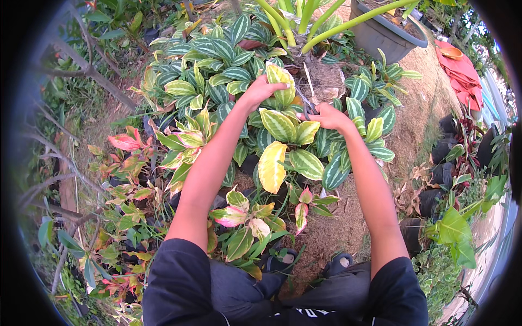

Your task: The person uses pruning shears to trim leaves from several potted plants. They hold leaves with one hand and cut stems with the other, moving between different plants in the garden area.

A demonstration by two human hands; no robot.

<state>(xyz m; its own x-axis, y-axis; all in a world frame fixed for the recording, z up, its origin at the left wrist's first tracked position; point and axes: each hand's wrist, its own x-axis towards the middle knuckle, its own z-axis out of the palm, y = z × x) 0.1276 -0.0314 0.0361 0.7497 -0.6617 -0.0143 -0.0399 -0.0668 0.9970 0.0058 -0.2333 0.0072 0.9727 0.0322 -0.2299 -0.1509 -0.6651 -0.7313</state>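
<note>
My left hand [263,90] pinches a yellow-green striped leaf [280,79] whose upper edge is pale and dry. To its right, my right hand [328,116] grips a pair of scissors [310,108] by the dark handles. The blades point up and left, close to the held leaf; whether they touch its stalk is hard to tell. Just below the hands spread more striped leaves [281,125] of the same kind. One fully yellow leaf [272,167] hangs beneath them. Dark green leaves with silvery stripes [222,49] crowd behind my left hand.
A large grey pot [379,34] stands at the back right, beside thick green stalks [326,20]. Pink-edged plants [234,216] grow before my feet. Bare branches [98,79] reach in from the left. Black plant bags [432,199] and a red cloth [461,73] lie right.
</note>
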